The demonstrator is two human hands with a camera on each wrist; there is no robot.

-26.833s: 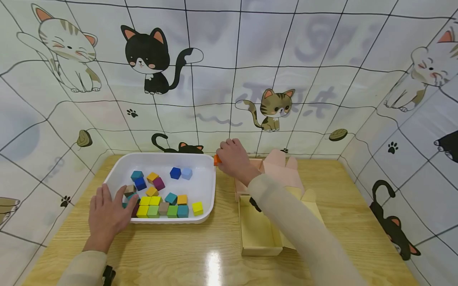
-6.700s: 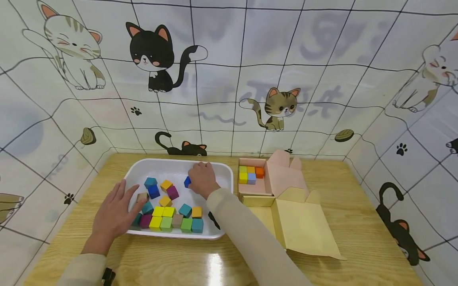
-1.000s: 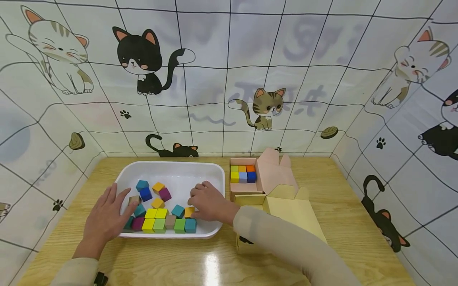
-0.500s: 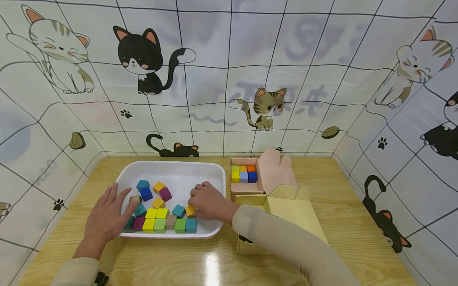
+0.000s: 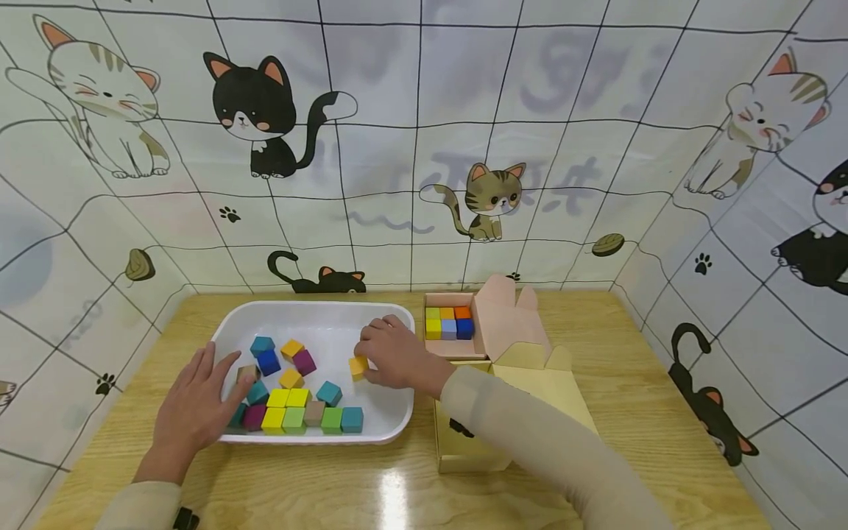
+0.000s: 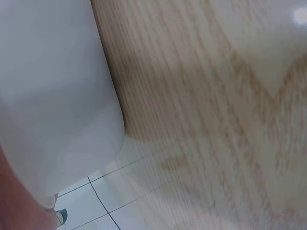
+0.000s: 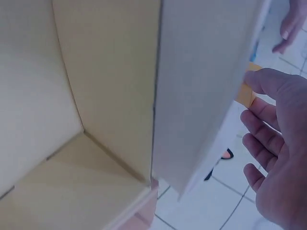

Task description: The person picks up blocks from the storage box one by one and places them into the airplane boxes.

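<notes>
- The right hand pinches an orange-yellow cube between thumb and finger, toward three o'clock within the white tray.
- The left hand, its fingers spread wide, lies over the tray's nine o'clock edge, near a wood-coloured cube.
- From the right hand, the pink box, containing six coloured cubes, sits at two o'clock; the yellow box, at five.

A plain orange-yellow cube, slightly tilted, is pinched by the right hand towards the white tray's right end.
</notes>
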